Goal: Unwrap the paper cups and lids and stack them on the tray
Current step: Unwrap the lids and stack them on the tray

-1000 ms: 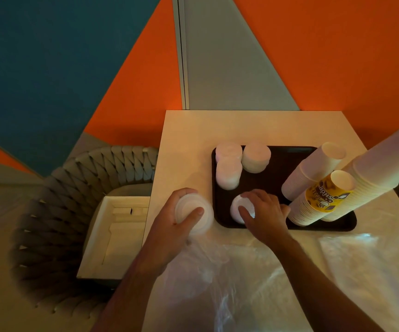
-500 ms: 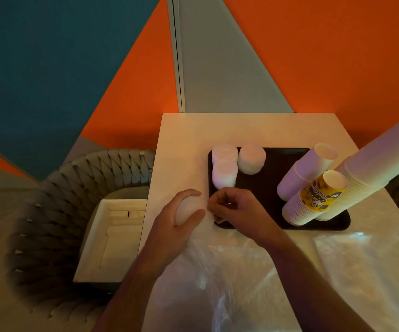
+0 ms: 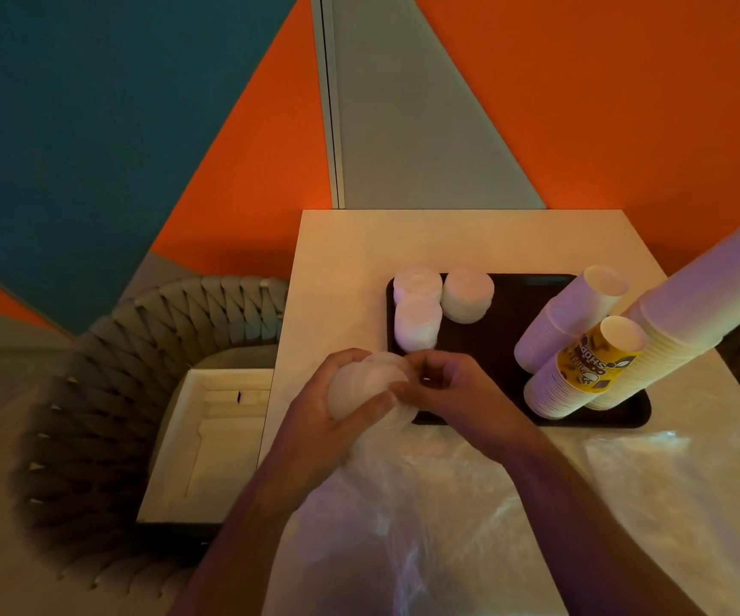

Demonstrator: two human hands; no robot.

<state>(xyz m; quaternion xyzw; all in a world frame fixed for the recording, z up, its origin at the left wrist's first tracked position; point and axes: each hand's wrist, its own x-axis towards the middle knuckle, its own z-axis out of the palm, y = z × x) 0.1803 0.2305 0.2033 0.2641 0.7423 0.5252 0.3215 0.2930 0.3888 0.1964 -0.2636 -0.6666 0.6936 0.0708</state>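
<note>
A dark tray (image 3: 492, 344) lies on the pale table (image 3: 350, 242). Three white lid stacks (image 3: 419, 322) stand at its far left corner. Tall leaning paper cup stacks (image 3: 568, 322) fill its right side, one with a yellow printed cup (image 3: 599, 362) on top. My left hand (image 3: 328, 420) grips a stack of white lids (image 3: 366, 384) just off the tray's near left corner. My right hand (image 3: 452, 393) pinches the top edge of that same stack, fingers curled over it. Clear plastic wrap (image 3: 403, 504) trails from under the lids toward me.
A second sheet of clear wrap (image 3: 670, 482) lies on the table's near right. Left of the table stands a grey woven chair (image 3: 106, 393) with a white open box (image 3: 212, 437) on its seat. Orange, teal and grey wall panels rise behind.
My right hand left the lid it had set on the tray and came across to the stack in my left hand. The left hand lifted and tilted that stack slightly.
</note>
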